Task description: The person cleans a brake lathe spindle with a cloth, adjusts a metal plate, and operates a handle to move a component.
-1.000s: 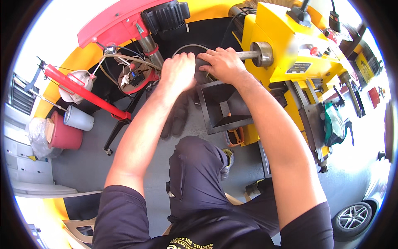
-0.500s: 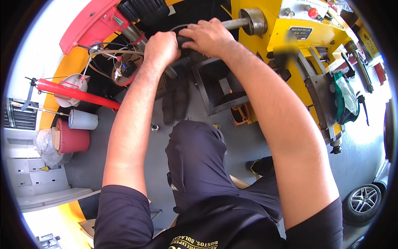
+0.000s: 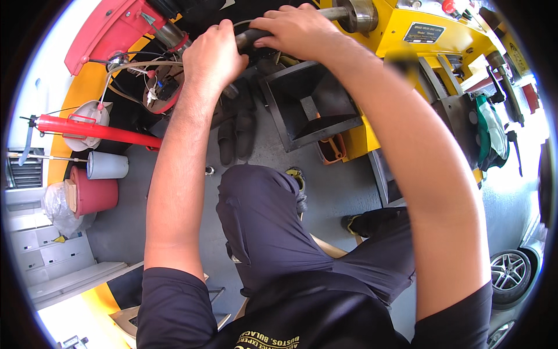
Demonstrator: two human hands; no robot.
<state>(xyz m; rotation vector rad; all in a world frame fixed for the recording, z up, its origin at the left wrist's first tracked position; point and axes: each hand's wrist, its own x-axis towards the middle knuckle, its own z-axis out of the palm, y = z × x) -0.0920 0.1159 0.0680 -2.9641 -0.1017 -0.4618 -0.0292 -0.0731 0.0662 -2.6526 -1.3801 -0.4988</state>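
At the top middle, both my hands are at a dark, thick cylindrical piece (image 3: 249,38) in front of a yellow machine. My left hand (image 3: 213,55) is closed around its left end, the fingers mostly turned away from view. My right hand (image 3: 296,32) lies over its right end with the fingers curled on top. To the right of that hand a bare metal shaft (image 3: 333,13) runs into a round steel hub (image 3: 358,15) on the yellow machine (image 3: 388,32). A dull metal rod end (image 3: 231,91) shows just below my left hand. What the fingers cover is hidden.
A black square chute (image 3: 323,138) stands below my hands, beside dark slippers (image 3: 244,131). At left are a red machine (image 3: 110,29), a red tube (image 3: 102,131), a grey-blue bucket (image 3: 108,166) and a red bucket (image 3: 99,192). A car wheel (image 3: 511,273) is at lower right.
My hands appear higher in the picture, and the surroundings have shifted too as my head view moved. My hands are slightly farther apart, showing more of the dark piece between them.
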